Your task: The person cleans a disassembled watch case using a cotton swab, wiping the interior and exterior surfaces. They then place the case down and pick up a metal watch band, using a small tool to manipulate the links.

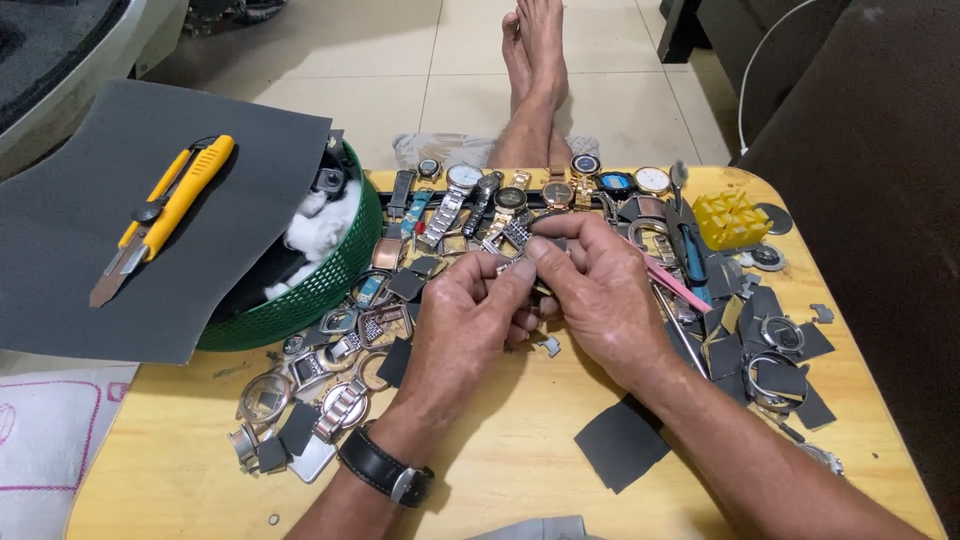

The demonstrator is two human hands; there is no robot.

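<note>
Both hands (530, 300) pinch metal watch band (515, 262), mostly hidden btw fingers.

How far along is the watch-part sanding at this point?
Looks done: a row of assembled watches lies along the table's far edge. In hand: left hand and right hand pinch a metal band piece together. Left, by the look of it: loose watch cases and dark abrasive scraps lie scattered.

A low yellow wooden table (520, 470) stands on a pale tiled floor (470, 60), with dark brown upholstered furniture (870, 150) to the right of the hands and even light throughout.
</note>
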